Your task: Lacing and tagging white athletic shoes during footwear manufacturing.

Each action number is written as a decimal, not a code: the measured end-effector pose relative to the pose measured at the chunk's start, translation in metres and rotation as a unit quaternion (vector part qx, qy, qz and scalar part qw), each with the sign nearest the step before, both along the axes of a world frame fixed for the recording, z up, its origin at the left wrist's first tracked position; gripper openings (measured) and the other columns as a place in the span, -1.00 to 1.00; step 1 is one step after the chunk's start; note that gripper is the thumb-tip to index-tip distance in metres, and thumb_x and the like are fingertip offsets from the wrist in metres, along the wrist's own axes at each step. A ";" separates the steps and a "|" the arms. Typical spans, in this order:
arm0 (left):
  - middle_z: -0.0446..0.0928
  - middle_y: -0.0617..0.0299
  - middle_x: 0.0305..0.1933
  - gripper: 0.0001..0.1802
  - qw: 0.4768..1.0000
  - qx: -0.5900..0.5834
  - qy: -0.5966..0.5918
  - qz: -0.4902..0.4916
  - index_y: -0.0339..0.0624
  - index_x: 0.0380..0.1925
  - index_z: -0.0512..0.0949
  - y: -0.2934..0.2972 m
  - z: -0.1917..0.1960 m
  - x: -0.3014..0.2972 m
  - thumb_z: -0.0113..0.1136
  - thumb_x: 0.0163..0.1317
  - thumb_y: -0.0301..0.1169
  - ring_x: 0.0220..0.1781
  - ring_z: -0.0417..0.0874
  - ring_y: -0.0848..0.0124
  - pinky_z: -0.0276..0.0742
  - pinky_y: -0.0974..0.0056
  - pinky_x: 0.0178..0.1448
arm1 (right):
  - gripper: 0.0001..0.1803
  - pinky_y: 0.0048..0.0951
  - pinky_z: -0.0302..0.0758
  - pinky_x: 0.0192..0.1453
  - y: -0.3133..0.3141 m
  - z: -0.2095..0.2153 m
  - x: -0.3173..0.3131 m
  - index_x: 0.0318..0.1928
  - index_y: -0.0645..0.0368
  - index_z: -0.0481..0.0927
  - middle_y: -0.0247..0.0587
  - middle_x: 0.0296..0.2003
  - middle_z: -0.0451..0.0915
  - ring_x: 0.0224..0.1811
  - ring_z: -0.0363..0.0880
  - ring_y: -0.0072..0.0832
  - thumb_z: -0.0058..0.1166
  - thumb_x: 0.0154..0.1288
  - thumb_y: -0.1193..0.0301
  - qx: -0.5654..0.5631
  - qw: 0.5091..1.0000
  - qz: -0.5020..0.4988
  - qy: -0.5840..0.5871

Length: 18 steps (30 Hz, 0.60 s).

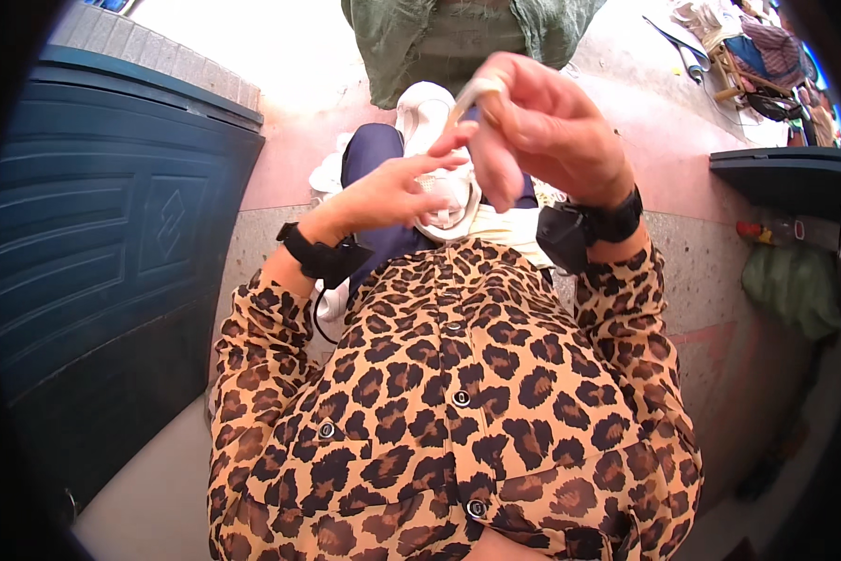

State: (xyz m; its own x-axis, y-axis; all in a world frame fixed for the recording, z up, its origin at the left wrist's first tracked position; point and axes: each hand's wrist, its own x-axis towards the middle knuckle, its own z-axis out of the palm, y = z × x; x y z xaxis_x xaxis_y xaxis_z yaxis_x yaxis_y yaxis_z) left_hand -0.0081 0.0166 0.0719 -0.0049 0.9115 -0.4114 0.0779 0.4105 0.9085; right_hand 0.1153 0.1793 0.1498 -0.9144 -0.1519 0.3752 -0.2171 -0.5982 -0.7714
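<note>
In front of my chest I hold up my right hand (561, 131), its thumb and index finger pinched on a thin pale strip (477, 92). The strip slants down toward the fingertips of my left hand (392, 194). That hand is lower and to the left, fingers apart, with nothing visible gripped in it. Below both hands, a white soft item with a mesh-like patch (450, 201) rests on my lap; its kind is unclear. A pale cream cloth-like piece (505, 229) lies beside it, partly hidden by my right wrist.
A dark blue panelled door (130, 224) stands on the left. Straight ahead sits a large green woven sack (467, 47). White items (327, 178) lie by my left leg. To the right are a dark ledge (785, 173), a green bag (795, 290) and a heaped rack (767, 65).
</note>
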 end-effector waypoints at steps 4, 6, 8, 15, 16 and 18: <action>0.48 0.30 -0.48 -0.79 0.992 0.125 0.010 -0.031 -0.27 -0.23 0.44 0.005 0.013 0.018 0.09 0.14 -0.43 -0.54 0.48 0.62 0.39 0.50 -0.51 | -0.79 -0.38 0.33 0.06 0.011 -0.003 -0.008 -0.22 0.19 0.30 -0.22 -0.55 0.52 -0.47 0.54 -0.49 -0.16 0.32 0.29 0.072 0.996 -0.039 -0.017; 0.47 0.33 -0.55 -0.82 0.995 0.034 -0.092 -0.025 -0.26 -0.24 0.47 0.001 0.035 0.006 0.02 0.22 -0.40 -0.62 0.47 0.59 0.39 0.54 -0.54 | -0.82 -0.33 0.30 0.11 0.021 -0.017 0.002 -0.24 0.20 0.38 -0.13 -0.32 0.53 -0.24 0.53 -0.49 -0.16 0.30 0.34 0.159 0.968 -0.182 -0.063; 0.48 0.30 -0.55 -0.80 0.978 0.026 -0.141 0.152 -0.23 -0.36 0.49 -0.019 0.039 -0.019 -0.02 0.26 -0.32 -0.72 0.42 0.62 0.30 0.59 -0.70 | -0.78 -0.38 0.37 0.05 0.043 -0.042 0.016 -0.23 0.22 0.50 -0.12 -0.21 0.52 -0.11 0.46 -0.40 -0.17 0.28 0.37 0.032 0.949 -0.305 -0.073; 0.33 0.34 -0.51 -0.74 0.896 0.105 -0.134 0.411 -0.27 -0.35 0.45 -0.056 -0.004 -0.090 -0.08 0.29 -0.28 -0.77 0.28 0.67 0.09 0.58 -0.78 | -0.83 -0.41 0.35 -0.31 0.067 -0.146 0.069 -0.41 0.23 0.41 -0.26 -0.49 0.40 -0.46 0.36 -0.44 -0.17 0.24 0.40 0.036 0.886 -0.325 -0.328; 0.32 0.35 -0.52 -0.73 0.904 0.070 -0.067 0.417 -0.28 -0.34 0.46 -0.057 -0.014 -0.087 -0.08 0.29 -0.27 -0.78 0.29 0.67 0.07 0.57 -0.80 | -0.85 -0.40 0.39 -0.30 0.050 -0.150 0.064 -0.36 0.26 0.44 -0.27 -0.48 0.42 -0.46 0.40 -0.42 -0.12 0.23 0.42 0.278 0.786 -0.375 -0.405; 0.43 0.30 -0.45 -0.74 0.926 -0.019 0.075 0.370 -0.25 -0.29 0.51 -0.055 -0.026 -0.068 -0.04 0.25 -0.28 -0.77 0.40 0.62 0.15 0.56 -0.80 | -0.83 -0.37 0.44 -0.26 0.021 -0.153 0.064 -0.24 0.28 0.48 -0.22 -0.45 0.52 -0.39 0.52 -0.35 -0.03 0.20 0.44 0.400 0.812 -0.335 -0.263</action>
